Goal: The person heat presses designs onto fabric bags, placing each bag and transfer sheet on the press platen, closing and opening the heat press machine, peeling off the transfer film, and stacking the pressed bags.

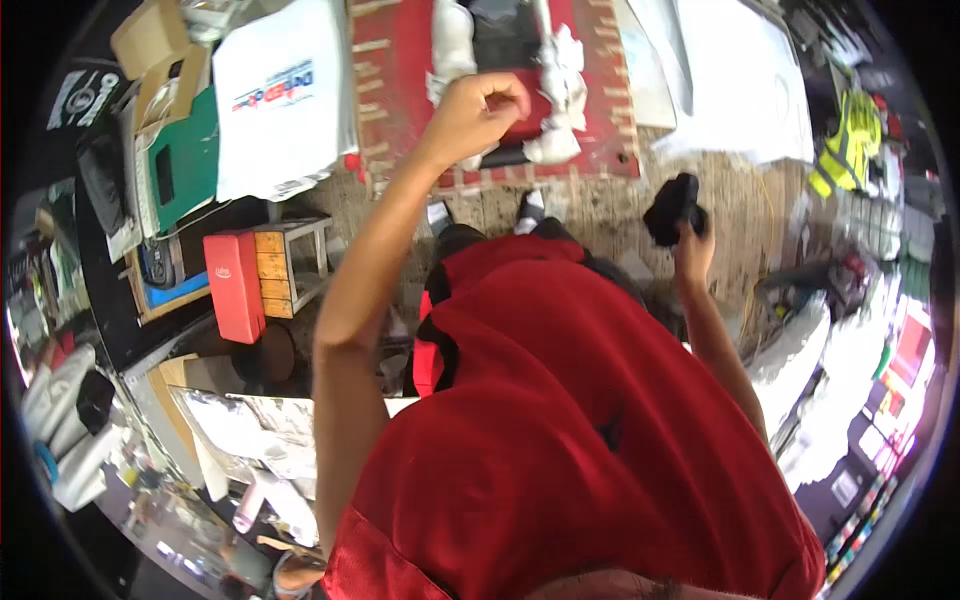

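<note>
My left hand (478,118) is raised over a red panel (612,110), its fingers curled in. Whether anything small is between them is hidden. Tan strips run along the panel's edges, and white crumpled material (562,85) lies on it on either side of a dark rectangular area (503,42). Off to the right, my right hand (694,248) grips a dark, bulky black object (672,210) above the wooden floor, apart from the panel. Its exact kind does not show.
A white printed plastic bag (275,140) lies left of the panel, near a green board (190,165). A red box (233,287) stands beside a small wooden drawer unit (273,268). White sheets (750,90) and a yellow safety vest (848,145) are at the right.
</note>
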The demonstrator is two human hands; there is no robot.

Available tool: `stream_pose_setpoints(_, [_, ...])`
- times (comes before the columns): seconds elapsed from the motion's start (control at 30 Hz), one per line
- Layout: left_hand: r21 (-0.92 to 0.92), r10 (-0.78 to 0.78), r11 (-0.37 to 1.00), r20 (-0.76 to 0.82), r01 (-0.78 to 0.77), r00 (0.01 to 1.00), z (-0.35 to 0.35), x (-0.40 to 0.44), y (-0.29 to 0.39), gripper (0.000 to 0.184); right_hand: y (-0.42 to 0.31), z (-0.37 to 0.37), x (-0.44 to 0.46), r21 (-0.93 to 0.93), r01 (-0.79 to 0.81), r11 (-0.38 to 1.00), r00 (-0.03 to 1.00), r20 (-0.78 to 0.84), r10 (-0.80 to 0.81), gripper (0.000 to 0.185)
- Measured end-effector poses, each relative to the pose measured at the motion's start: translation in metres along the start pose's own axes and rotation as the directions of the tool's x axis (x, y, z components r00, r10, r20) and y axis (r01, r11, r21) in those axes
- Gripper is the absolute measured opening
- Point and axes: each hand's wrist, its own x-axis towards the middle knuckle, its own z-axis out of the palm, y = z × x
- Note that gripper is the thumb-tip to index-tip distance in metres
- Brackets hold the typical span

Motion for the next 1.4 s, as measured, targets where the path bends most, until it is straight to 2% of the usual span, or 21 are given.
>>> stream_pose_setpoints(0.03, [-0.314, -0.096, 0.941, 0.113, 0.127, 0.989, -0.016, -0.002, 0.032, 0.007, -0.002, -0.003, -0.006, 0.044, -0.004, 0.999, 0.997, 0.072, 0.0, 0.033])
stream_pose_setpoints(0.1, [-0.237, 0.16, 0.967, 0.265, -0.097, 0.951, -0.084, -0.046, 0.129, 0.026, -0.023, -0.004, 0.003, 0.088, 0.082, 0.993, 0.989, 0.12, -0.092, 0.034])
stream_pose_setpoints(0.13, [-0.275, 0.286, 0.954, 0.723, -0.117, 0.629, -0.126, -0.074, 0.153, 0.025, -0.033, -0.004, 0.009, 0.122, 0.129, 0.984, 0.977, 0.153, -0.147, 0.036])
stream_pose_setpoints(0.17, [-0.307, 0.317, 0.946, 0.943, -0.102, 0.099, -0.157, -0.1, 0.175, 0.026, -0.043, -0.005, 0.018, 0.136, 0.14, 0.981, 0.975, 0.152, -0.161, 0.036])
stream_pose_setpoints(0.2, [-0.421, 0.453, 0.867, 0.889, -0.268, 0.069, -0.177, -0.131, 0.228, 0.03, -0.052, -0.004, 0.03, 0.2, 0.136, 0.97, 0.976, 0.144, -0.166, 0.039])
stream_pose_setpoints(0.3, [-0.232, 0.699, 0.505, 0.674, -0.832, 0.236, -0.183, -0.205, 0.351, 0.044, -0.069, 0.009, 0.062, 0.348, 0.132, 0.928, 0.974, 0.126, -0.186, 0.046])
stream_pose_setpoints(0.4, [-0.064, 0.595, 0.555, 0.728, -0.83, 0.342, -0.173, -0.231, 0.398, 0.041, -0.111, 0.029, 0.058, 0.471, 0.103, 0.876, 0.964, 0.169, -0.205, 0.04])
stream_pose_setpoints(0.47, [-0.037, 0.581, 0.535, 0.741, -0.844, 0.336, -0.168, -0.238, 0.416, 0.007, -0.131, 0.038, 0.059, 0.495, 0.131, 0.859, 0.926, 0.249, -0.285, 0.037])
stream_pose_setpoints(0.5, [-0.107, 0.702, 0.356, 0.686, -0.928, 0.19, -0.161, -0.242, 0.418, 0.01, -0.138, 0.042, 0.062, 0.503, 0.136, 0.853, 0.922, 0.251, -0.295, 0.037])
stream_pose_setpoints(0.57, [-0.231, 0.73, 0.34, 0.676, -0.912, 0.101, -0.164, -0.259, 0.428, 0.011, -0.155, 0.051, 0.064, 0.563, 0.181, 0.806, 0.865, 0.299, -0.403, 0.037])
stream_pose_setpoints(0.63, [0.004, 0.658, 0.421, 0.687, -0.907, 0.308, -0.169, -0.287, 0.428, 0.02, -0.173, 0.065, 0.068, 0.636, 0.179, 0.751, 0.827, 0.316, -0.465, 0.04])
stream_pose_setpoints(0.8, [-0.172, 0.36, 0.932, 0.323, -0.32, 0.875, -0.161, -0.244, 0.298, 0.019, -0.198, 0.113, 0.053, 0.735, -0.051, 0.676, 0.785, 0.448, -0.428, 0.057])
stream_pose_setpoints(0.83, [-0.191, 0.117, 0.971, -0.144, -0.144, 0.983, -0.13, -0.224, 0.256, 0.02, -0.201, 0.12, 0.04, 0.712, -0.126, 0.691, 0.748, 0.526, -0.405, 0.062])
stream_pose_setpoints(0.87, [-0.179, -0.245, 0.969, -0.618, 0.17, 0.747, -0.094, -0.217, 0.197, 0.022, -0.199, 0.13, 0.028, 0.708, -0.172, 0.685, 0.742, 0.551, -0.383, 0.066])
stream_pose_setpoints(0.9, [-0.51, -0.082, 0.84, 0.218, 0.185, 0.972, -0.135, -0.125, 0.186, 0.032, -0.191, 0.138, 0.021, 0.716, -0.244, 0.655, 0.736, 0.576, -0.356, 0.064])
stream_pose_setpoints(0.97, [0.085, -0.131, 0.987, -0.069, 0.137, 0.989, -0.076, -0.087, 0.144, 0.065, -0.181, 0.146, 0.001, 0.736, -0.412, 0.537, 0.743, 0.613, -0.27, 0.06])
stream_pose_setpoints(1.0, [0.4, 0.074, 0.916, -0.08, -0.036, 0.994, -0.063, -0.083, 0.14, 0.074, -0.157, 0.155, 0.01, 0.711, -0.438, 0.551, 0.747, 0.628, -0.217, 0.058])
stream_pose_setpoints(1.1, [0.555, 0.221, 0.804, 0.056, -0.214, 0.974, -0.026, -0.073, 0.124, 0.099, -0.157, 0.145, -0.017, 0.523, -0.629, 0.575, 0.615, 0.787, -0.043, 0.048])
stream_pose_setpoints(1.17, [0.399, 0.188, 0.892, 0.095, -0.21, 0.978, -0.01, -0.071, 0.116, 0.095, -0.108, 0.153, -0.008, 0.482, -0.495, 0.723, 0.568, 0.809, -0.151, 0.047])
stream_pose_setpoints(1.3, [0.225, 0.153, 0.96, 0.066, -0.164, 0.986, -0.002, -0.06, 0.11, 0.083, -0.129, 0.145, -0.035, 0.493, -0.674, 0.55, 0.406, 0.869, -0.282, 0.041])
stream_pose_setpoints(1.4, [0.189, 0.18, 0.967, -0.039, -0.17, 0.983, 0.004, -0.053, 0.1, 0.064, -0.134, 0.139, -0.036, 0.447, -0.7, 0.557, 0.509, 0.859, -0.05, 0.045])
